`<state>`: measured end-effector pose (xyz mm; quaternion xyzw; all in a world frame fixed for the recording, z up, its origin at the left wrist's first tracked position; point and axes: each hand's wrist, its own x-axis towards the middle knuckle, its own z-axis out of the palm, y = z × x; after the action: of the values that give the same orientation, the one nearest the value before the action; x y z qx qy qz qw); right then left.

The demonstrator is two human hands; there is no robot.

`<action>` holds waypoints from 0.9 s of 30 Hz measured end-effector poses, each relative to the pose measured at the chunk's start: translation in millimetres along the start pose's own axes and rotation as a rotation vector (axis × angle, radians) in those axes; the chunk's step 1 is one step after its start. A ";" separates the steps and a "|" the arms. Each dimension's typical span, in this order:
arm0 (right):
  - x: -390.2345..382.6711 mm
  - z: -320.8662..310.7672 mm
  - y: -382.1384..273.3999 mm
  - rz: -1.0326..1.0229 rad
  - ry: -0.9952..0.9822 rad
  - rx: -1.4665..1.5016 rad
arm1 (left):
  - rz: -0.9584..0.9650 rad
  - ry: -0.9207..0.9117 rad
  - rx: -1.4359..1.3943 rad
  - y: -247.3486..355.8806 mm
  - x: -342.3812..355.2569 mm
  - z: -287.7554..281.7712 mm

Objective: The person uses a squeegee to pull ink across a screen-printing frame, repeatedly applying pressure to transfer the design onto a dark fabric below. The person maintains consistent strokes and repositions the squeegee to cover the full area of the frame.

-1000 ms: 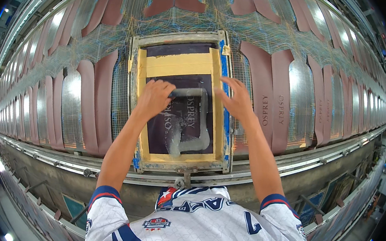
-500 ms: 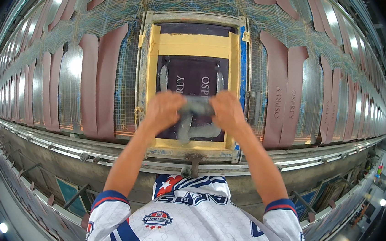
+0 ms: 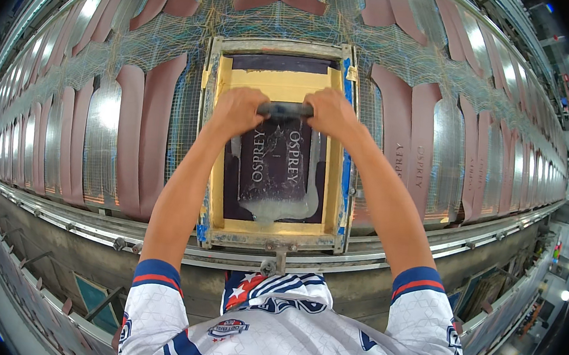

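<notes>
Both my hands grip a dark squeegee (image 3: pixel 285 110) that lies crosswise in a screen-printing frame (image 3: pixel 245 238). My left hand (image 3: pixel 241 111) is closed round its left end, my right hand (image 3: pixel 331 112) round its right end. The squeegee rests at the far part of the dark mesh (image 3: pixel 275 170), just short of the yellow tape (image 3: pixel 279 80) along that side. Pale lettering shows in two lines on the mesh. Wet greyish ink (image 3: pixel 269 210) lies smeared near the close end and up the right side. The squeegee's lower edge is hard to make out.
Pairs of long brownish-red pieces (image 3: pixel 159 143) lie along the table on both sides, with shiny strips between them. Those at the right (image 3: pixel 422 132) carry dark lettering. A metal rail (image 3: pixel 90 227) runs along the near edge, and a clamp (image 3: pixel 281 253) sits at the frame's near side.
My hands have pushed the squeegee away from me, from mid-mesh to the far part. Behind it the lettering shows fully, and the ink near the close end is spread differently.
</notes>
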<state>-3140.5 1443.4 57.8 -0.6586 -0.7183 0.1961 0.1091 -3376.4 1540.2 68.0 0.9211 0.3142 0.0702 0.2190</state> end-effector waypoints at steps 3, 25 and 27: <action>8.3 9.1 4.8 0.040 0.018 0.061 | -0.061 -0.018 0.017 0.1 5.4 2.8; -142.5 45.3 22.8 0.820 0.569 0.434 | -0.025 -0.047 0.090 99.1 -197.3 31.4; -143.6 22.7 7.7 0.852 0.512 0.457 | -0.037 -0.012 0.020 95.9 -209.4 19.0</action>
<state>-3127.4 1298.7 48.6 -0.8776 -0.2774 0.2073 0.3316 -3484.8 1338.0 95.7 0.9177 0.3304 0.0575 0.2129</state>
